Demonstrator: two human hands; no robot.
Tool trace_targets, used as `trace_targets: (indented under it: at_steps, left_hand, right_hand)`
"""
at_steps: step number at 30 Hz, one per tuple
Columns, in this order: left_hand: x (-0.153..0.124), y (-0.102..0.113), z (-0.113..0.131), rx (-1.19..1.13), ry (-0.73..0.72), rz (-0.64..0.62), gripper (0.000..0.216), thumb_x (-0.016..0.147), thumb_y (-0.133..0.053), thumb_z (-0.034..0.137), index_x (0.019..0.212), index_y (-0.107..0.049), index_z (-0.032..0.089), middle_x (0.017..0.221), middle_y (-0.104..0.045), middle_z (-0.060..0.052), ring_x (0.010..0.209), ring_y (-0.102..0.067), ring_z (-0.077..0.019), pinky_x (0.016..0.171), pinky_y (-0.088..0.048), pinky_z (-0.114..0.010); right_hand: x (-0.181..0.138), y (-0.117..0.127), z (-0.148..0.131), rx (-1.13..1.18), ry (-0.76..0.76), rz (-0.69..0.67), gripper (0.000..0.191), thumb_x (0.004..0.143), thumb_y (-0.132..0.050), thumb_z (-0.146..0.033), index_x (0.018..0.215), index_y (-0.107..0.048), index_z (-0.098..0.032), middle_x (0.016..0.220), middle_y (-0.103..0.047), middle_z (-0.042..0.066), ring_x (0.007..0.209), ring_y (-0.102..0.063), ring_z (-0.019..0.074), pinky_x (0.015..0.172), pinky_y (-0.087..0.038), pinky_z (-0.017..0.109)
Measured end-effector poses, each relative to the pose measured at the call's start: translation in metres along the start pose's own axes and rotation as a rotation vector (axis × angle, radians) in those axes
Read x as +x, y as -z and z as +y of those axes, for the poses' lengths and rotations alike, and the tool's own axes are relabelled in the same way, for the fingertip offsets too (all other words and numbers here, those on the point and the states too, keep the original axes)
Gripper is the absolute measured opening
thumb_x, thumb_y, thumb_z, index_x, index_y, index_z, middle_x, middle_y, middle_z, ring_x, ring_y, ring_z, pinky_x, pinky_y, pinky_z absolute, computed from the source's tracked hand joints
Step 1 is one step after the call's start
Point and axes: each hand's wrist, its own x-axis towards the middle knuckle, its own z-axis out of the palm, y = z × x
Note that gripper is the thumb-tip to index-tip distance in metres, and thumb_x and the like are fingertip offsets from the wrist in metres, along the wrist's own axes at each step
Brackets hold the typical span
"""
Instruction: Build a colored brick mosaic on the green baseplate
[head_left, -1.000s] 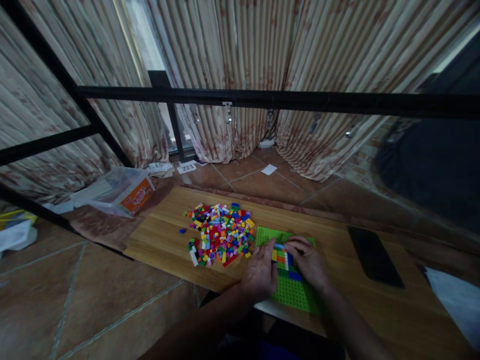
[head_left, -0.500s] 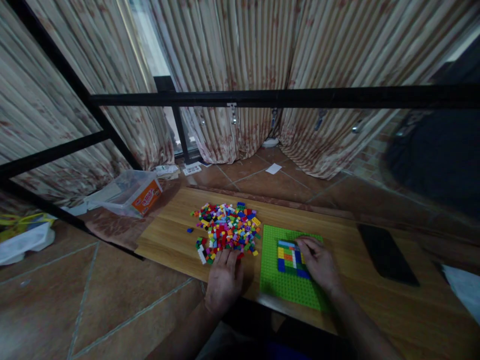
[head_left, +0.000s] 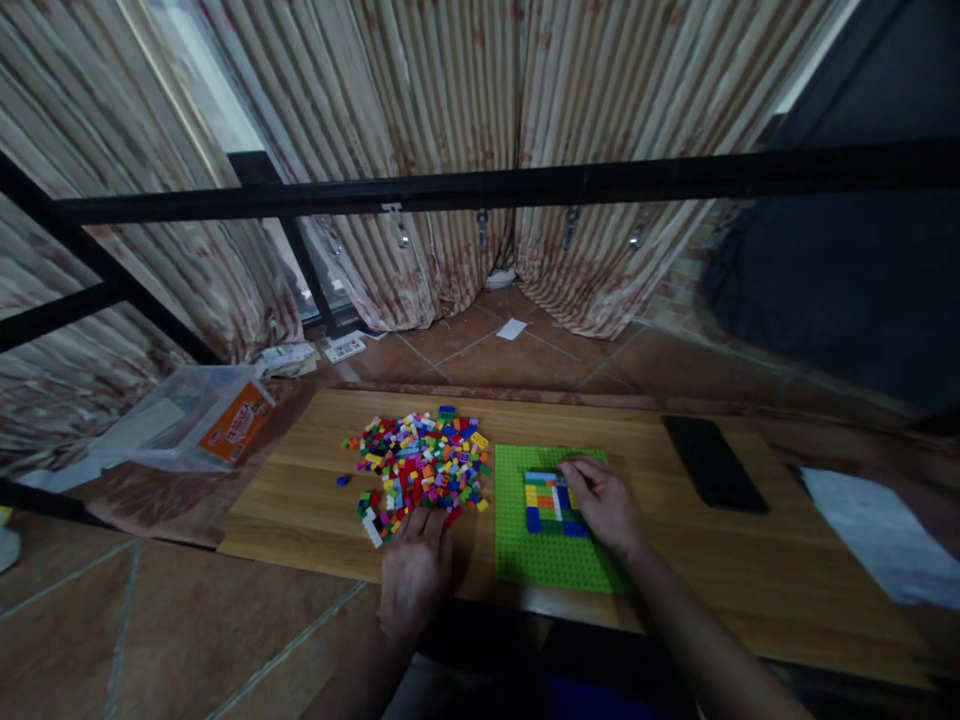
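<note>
A loose pile of small coloured toy bricks (head_left: 431, 460) lies on the wooden table. At its near edge rests my left hand (head_left: 415, 570), fingers stretched forward onto the bricks and no brick visibly gripped. To the right of the pile is a green studded baseplate (head_left: 551, 570). It carries a flat rectangle of joined bricks (head_left: 546, 500) in blue, yellow, orange, white and green. My right hand (head_left: 606, 505) covers the right side of this rectangle, thumb and fingers pinched at its far right corner. Whatever lies between those fingertips is hidden.
A black phone (head_left: 716, 465) lies right of the baseplate, with a white sheet (head_left: 877, 530) at the table's right end. One blue brick (head_left: 343, 481) sits apart, left of the pile. A clear plastic box (head_left: 199, 415) stands on the floor beyond the table's left end.
The view has turned to the right, so everything sits further left in the picture. Both hands keep nearly the same places, left at the pile and right at the brick rectangle.
</note>
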Motion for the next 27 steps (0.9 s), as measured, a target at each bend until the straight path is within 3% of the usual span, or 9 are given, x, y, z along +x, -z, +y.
trace_targets:
  at_steps: [9,12,18,27]
  left_hand:
    - [0.003,0.001,0.006,-0.114,-0.022,0.001,0.017,0.09,-0.048,0.018,0.094,-0.065,0.021,0.091,-0.066,-0.006,0.087,-0.064,-0.0221,0.074,-0.052,-0.032]
    - [0.008,0.004,0.017,-0.233,-0.045,-0.022,0.017,0.091,-0.047,0.019,0.094,-0.063,0.021,0.091,-0.066,-0.005,0.086,-0.064,-0.0208,0.076,-0.053,-0.033]
    - [0.023,0.005,0.043,-0.447,-0.018,-0.224,0.018,0.092,-0.046,0.018,0.098,-0.062,0.022,0.094,-0.07,-0.004,0.086,-0.067,-0.0189,0.075,-0.053,-0.031]
    - [0.054,-0.007,0.078,-0.567,0.142,-0.257,0.018,0.087,-0.051,0.015,0.098,-0.064,0.019,0.093,-0.073,-0.005,0.084,-0.069,-0.0176,0.077,-0.053,-0.029]
  right_hand:
    - [0.0,0.0,0.006,0.124,-0.088,0.091,0.048,0.09,-0.044,-0.059,0.089,-0.075,-0.022,0.095,-0.073,0.006,0.098,-0.064,0.0253,0.091,-0.048,0.039]
    - [0.001,-0.001,0.008,0.148,-0.106,0.112,0.049,0.089,-0.045,-0.06,0.087,-0.075,-0.021,0.093,-0.073,0.006,0.097,-0.064,0.0255,0.089,-0.048,0.038]
    - [0.001,-0.001,0.006,0.158,-0.109,0.117,0.049,0.088,-0.047,-0.06,0.085,-0.076,-0.021,0.091,-0.073,0.007,0.094,-0.064,0.0255,0.087,-0.049,0.038]
    - [0.002,-0.001,0.008,0.141,-0.082,0.117,0.044,0.089,-0.047,-0.056,0.082,-0.075,-0.023,0.086,-0.072,0.005,0.091,-0.065,0.0239,0.086,-0.048,0.036]
